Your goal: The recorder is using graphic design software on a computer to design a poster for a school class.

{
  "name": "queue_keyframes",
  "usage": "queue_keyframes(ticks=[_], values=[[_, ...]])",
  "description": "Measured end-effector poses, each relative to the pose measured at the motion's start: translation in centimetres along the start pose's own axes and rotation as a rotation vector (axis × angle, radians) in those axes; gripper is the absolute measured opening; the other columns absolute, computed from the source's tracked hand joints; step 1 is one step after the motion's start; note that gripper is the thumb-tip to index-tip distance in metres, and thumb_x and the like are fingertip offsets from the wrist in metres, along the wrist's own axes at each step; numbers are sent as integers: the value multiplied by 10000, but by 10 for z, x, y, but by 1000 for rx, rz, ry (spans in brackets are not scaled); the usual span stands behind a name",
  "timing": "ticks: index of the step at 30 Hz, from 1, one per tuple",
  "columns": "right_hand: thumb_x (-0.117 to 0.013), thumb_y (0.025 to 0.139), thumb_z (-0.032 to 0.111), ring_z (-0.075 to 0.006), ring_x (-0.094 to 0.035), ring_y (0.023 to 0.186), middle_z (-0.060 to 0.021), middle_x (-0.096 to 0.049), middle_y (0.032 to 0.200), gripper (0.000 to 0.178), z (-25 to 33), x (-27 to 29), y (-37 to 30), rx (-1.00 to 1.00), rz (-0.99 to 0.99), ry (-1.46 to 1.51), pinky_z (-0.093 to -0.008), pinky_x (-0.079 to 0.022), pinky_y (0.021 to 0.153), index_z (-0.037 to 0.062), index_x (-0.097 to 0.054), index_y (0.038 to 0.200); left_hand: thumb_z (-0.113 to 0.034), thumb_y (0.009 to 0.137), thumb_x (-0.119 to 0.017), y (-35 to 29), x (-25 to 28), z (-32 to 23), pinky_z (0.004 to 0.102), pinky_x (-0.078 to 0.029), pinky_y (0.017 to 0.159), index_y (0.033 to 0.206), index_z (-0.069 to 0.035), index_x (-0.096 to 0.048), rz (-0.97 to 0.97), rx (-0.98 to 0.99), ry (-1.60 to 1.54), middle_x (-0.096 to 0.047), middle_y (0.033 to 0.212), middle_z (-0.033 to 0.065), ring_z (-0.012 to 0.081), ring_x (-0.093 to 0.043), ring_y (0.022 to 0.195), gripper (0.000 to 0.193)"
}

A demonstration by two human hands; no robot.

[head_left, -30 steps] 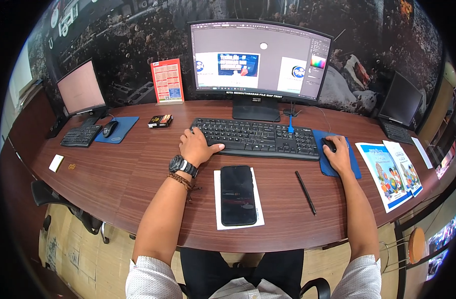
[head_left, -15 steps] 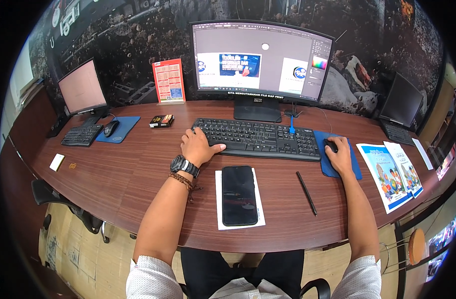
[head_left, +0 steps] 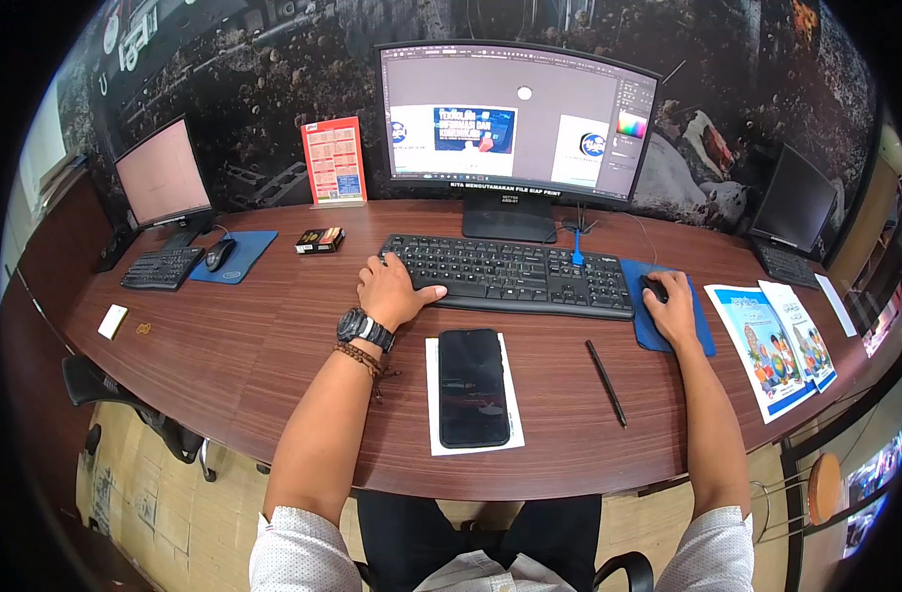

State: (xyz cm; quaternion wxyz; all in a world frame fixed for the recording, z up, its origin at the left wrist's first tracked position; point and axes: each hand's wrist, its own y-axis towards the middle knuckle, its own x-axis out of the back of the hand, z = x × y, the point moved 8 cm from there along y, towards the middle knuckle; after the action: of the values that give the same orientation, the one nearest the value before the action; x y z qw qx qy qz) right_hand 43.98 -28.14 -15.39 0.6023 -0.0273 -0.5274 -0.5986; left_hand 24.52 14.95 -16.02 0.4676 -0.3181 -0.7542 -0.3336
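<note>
My left hand (head_left: pixel 392 289) rests on the left end of a black keyboard (head_left: pixel 510 276), fingers spread over the corner keys and thumb stretched out along the front edge. A watch and a beaded bracelet circle that wrist. My right hand (head_left: pixel 672 304) is wrapped over a black computer mouse (head_left: pixel 655 288) on a blue mouse pad (head_left: pixel 702 331). Behind the keyboard stands a wide curved monitor (head_left: pixel 510 84) showing a design program with blue and white artwork. Nearer me, a black phone (head_left: pixel 472 388) lies on a white sheet (head_left: pixel 515 434), with a black stylus pen (head_left: pixel 606 383) to its right.
Printed booklets (head_left: pixel 766 345) lie at the right, before another monitor (head_left: pixel 794 200). On the left are a monitor (head_left: pixel 163 176), a keyboard (head_left: pixel 162 267) and a mouse (head_left: pixel 219 255). A small black box (head_left: pixel 320 240) sits near a red-bordered stand card (head_left: pixel 334 163). The desk's front edge curves before me.
</note>
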Motion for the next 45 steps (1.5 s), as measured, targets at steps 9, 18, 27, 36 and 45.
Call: queue_keyframes(ticks=[9,18,27,36,45], values=[[-689,811,181,-351,-566,1121,-160,-572,1158,339,-1,-1,0,-12,2,-6,-421,-454,979,44,-664,1120,-636,714,-790,0,-1,0,520,-442,1004,1266,119,-472,6,6,5,-472,1302,318,460,-477,1214,987],[-684,822,180,-345,-573,1114,-157,-576,1158,334,7,-1,-1,37,32,18,-413,-456,977,44,-664,1126,-635,713,-792,-1,0,0,520,-445,999,1270,114,-473,2,12,-5,-469,1307,316,454,-479,1212,987],[-682,827,170,-345,-576,1118,-156,-580,1159,331,9,-1,-1,52,33,18,-415,-463,971,36,-661,1129,-638,705,-795,0,0,0,521,-449,995,1269,117,-476,-3,2,-3,-471,1306,315,457,-490,1199,996],[-689,821,164,-345,-578,1110,-155,-580,1159,327,6,-2,0,35,40,19,-413,-466,967,40,-668,1122,-631,711,-794,-1,1,-1,520,-445,996,1259,111,-482,-2,5,-6,-479,1300,310,452,-491,1199,974],[-687,816,155,-342,-584,1101,-153,-587,1144,322,9,-1,0,52,32,26,-407,-470,965,44,-667,1118,-639,711,-791,1,-1,1,519,-459,984,1257,124,-478,-16,-6,8,-482,1292,316,457,-496,1188,990]])
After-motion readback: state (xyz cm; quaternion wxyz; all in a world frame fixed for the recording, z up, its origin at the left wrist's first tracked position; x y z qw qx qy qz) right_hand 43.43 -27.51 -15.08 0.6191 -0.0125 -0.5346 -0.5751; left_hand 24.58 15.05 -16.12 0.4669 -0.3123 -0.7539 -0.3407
